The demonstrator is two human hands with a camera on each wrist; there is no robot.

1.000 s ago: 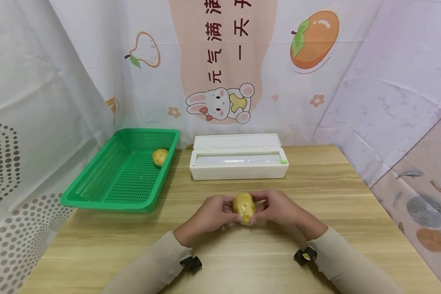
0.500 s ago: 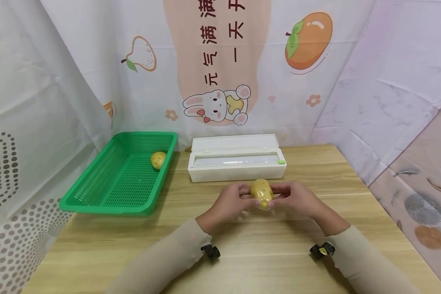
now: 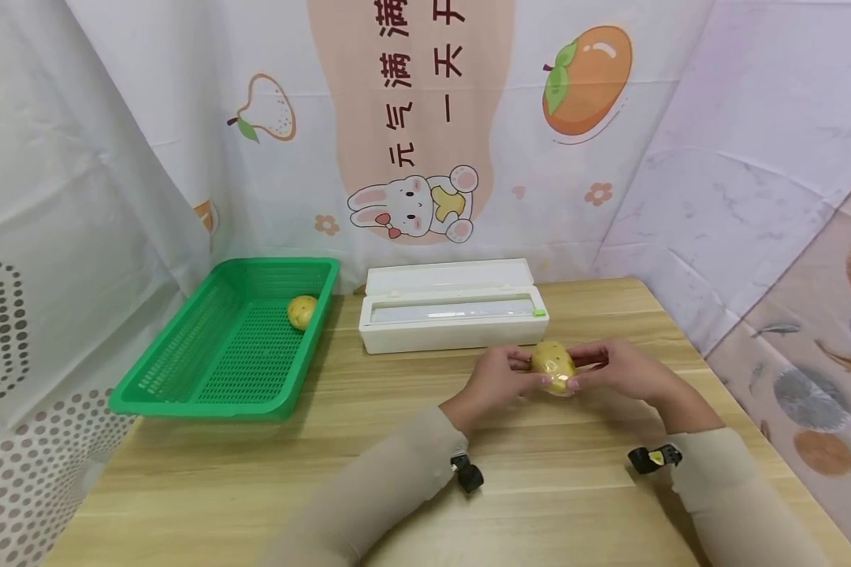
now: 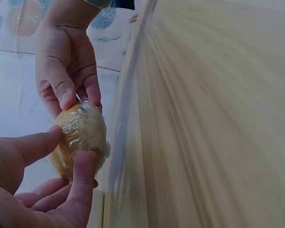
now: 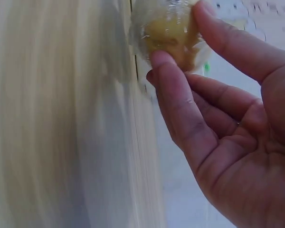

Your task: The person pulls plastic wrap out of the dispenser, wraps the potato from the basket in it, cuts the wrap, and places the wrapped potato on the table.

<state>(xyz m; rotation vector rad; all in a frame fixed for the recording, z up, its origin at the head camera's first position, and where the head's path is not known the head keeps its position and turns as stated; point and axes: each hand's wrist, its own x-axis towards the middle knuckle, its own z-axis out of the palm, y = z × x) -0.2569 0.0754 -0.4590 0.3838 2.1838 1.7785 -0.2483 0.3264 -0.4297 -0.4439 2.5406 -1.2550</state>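
Note:
Between both hands is a yellow potato (image 3: 553, 367), wrapped in shiny clear cling film that shows wrinkled in the left wrist view. My left hand (image 3: 497, 378) holds its left side, thumb and fingertips pressed to the film. From the other side my right hand (image 3: 626, 370) pinches it between thumb and fingers, as the potato (image 5: 173, 35) in the right wrist view shows. Just behind the hands stands a long white cling film box (image 3: 454, 335) with its lid raised, film visible in its slot and a green slider at its right end.
A green plastic basket (image 3: 124, 400) stands at the left of the wooden table (image 3: 255, 480). Another potato (image 3: 301, 312) lies inside by its right wall. A printed curtain (image 3: 284, 205) hangs close behind the table.
Both hands have carried the wrapped potato to the right and somewhat away from the body. The head view has shifted slightly; the basket and box stay put.

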